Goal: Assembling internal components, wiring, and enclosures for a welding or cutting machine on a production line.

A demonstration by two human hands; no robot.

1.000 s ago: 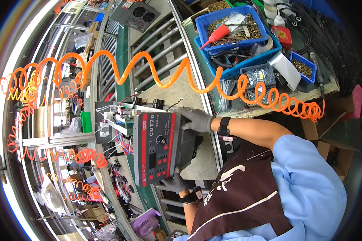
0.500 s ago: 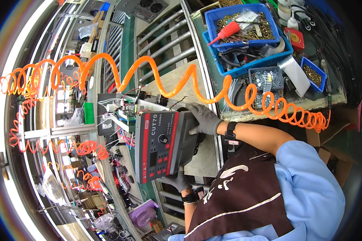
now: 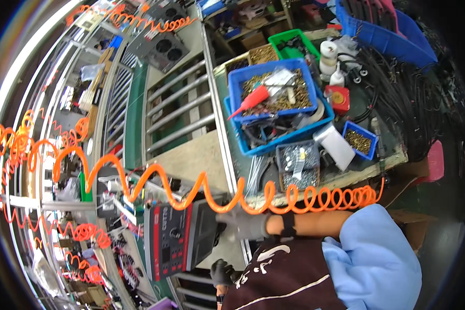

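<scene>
A dark grey machine housing with a red-striped control panel (image 3: 166, 243) and a black knob stands tilted on the conveyor line. Circuit boards and loose wires show behind its panel. My right hand (image 3: 245, 226), in a grey glove, is smeared by motion just right of the housing; its fingers cannot be read. Lower down, my left hand (image 3: 222, 271), also gloved, has curled fingers and hangs apart from the housing, near my apron (image 3: 284, 274). Nothing shows in it. An orange coiled air hose (image 3: 201, 191) stretches across above the housing and my right arm.
Metal rollers (image 3: 183, 124) run along the line beyond the housing. On the right-hand bench, a blue bin (image 3: 234, 95) of brass screws holds a red-tipped bottle (image 3: 256, 96). Nearby are a clear parts box (image 3: 298, 163), a small blue tray (image 3: 364, 152) and black cables (image 3: 398, 103).
Both hands have come off the machine housing; my left hand has drawn back and curled. The whole view has swung, so the housing and bench sit lower and further left in the picture.
</scene>
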